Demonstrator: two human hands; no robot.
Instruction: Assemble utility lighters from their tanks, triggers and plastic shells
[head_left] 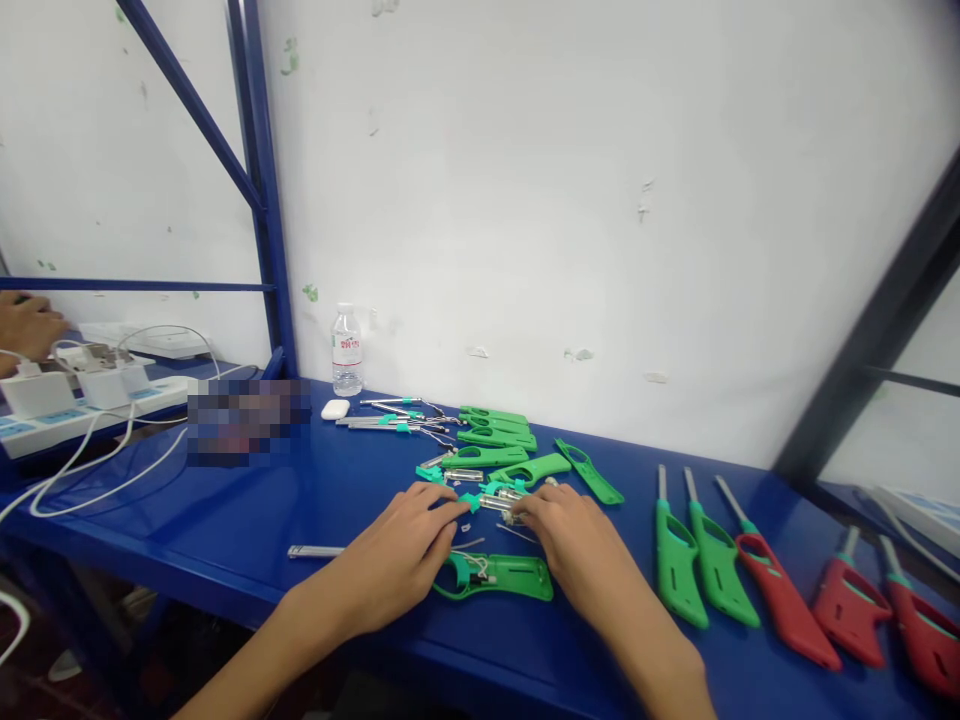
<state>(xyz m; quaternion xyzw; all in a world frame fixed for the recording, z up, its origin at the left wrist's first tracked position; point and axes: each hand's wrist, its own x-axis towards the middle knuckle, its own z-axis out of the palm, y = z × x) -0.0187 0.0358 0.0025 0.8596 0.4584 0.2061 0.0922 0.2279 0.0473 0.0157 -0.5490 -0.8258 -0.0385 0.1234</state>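
My left hand [412, 535] reaches in from the left, its fingertips closed at the teal end of a small clear lighter fuel tank [493, 503]. At the tank's other end are the bent fingers of my right hand [566, 530]; its thumb is partly hidden. Just below and between my hands lies an open green lighter shell half [517, 577], with a teal part and white wire in it. A metal lighter tube [316, 552] extends left from it, partly behind my left hand. More clear tanks with teal parts [463, 475] lie just beyond my fingers.
Green shell halves [499, 437] and metal tubes with wires [390, 422] lie farther back. Whole green lighters [679, 570] and red lighters [787, 600] line the right. A water bottle [347, 350], white case [335, 409] and power strip [97, 415] with cables are left. Another person's hand [30, 328] shows far left.
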